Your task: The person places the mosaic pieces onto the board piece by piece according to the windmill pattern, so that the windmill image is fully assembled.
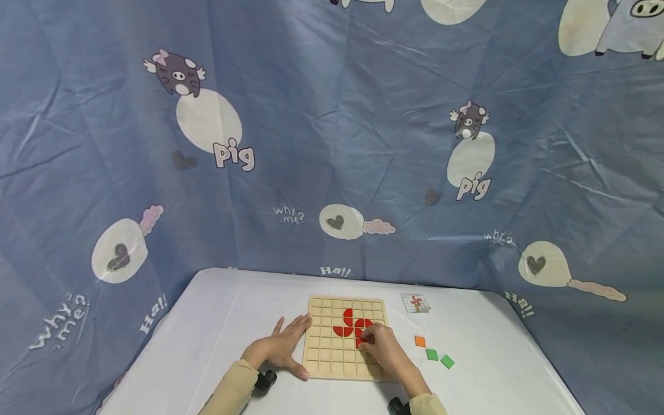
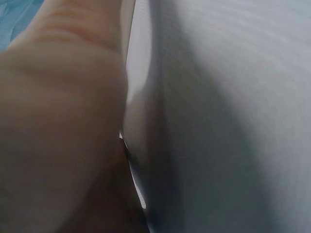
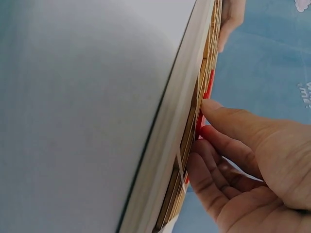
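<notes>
A wooden grid board lies on the white table with several red pieces in its cells. Among them are a rounded red piece near the top and another rounded red piece lower left. Over the board's right half, my right hand pinches a small red piece between thumb and forefinger, low against the grid. Its exact shape is hidden by the fingers. My left hand rests with spread fingers along the board's left edge. The left wrist view shows only blurred skin and white cloth.
Right of the board lie an orange square tile, a green square tile and a second green tile. A patterned grid card sits at the back right. A blue printed curtain hangs behind the table.
</notes>
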Demonstrator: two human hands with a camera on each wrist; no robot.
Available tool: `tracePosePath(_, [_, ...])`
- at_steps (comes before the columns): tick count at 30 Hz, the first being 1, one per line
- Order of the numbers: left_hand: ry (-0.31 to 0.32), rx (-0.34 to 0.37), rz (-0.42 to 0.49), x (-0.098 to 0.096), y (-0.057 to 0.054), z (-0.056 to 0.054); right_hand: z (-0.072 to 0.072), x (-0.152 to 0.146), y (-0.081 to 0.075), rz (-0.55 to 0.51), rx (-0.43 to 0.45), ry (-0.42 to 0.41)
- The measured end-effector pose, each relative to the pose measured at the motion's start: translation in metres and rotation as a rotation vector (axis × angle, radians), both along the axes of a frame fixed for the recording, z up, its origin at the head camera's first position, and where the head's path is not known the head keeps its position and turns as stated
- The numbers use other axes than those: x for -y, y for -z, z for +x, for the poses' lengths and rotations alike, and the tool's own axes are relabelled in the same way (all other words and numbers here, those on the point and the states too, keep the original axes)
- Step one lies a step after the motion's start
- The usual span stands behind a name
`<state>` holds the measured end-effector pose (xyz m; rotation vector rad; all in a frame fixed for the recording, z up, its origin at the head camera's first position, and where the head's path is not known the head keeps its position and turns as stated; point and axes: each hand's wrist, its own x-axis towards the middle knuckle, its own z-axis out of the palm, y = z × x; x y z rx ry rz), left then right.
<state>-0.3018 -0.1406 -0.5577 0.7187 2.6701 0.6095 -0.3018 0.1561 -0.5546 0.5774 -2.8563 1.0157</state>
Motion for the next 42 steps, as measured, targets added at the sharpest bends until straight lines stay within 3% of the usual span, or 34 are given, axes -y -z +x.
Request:
tracePosePath(15, [0.015,-0.006,0.016,0.0,-0.001,0.002,0.006,-0.002,-0.002,0.001,-0.006,-0.001])
tracePosePath(28, [0.009,-0.006,0.006,0.002,0.0,0.001,0.017,-0.03,-0.011,-0.028,-0.038,0.011])
tracePosePath(34, [0.006,-0.005,0.013,0.002,0.0,0.0,0.024,-0.05,-0.014,-0.04,0.024,0.074])
tracePosePath(42, [0.013,-0.001,0.014,0.002,0.0,0.001,0.033,-0.079,-0.014,-0.033,-0.009,0.194])
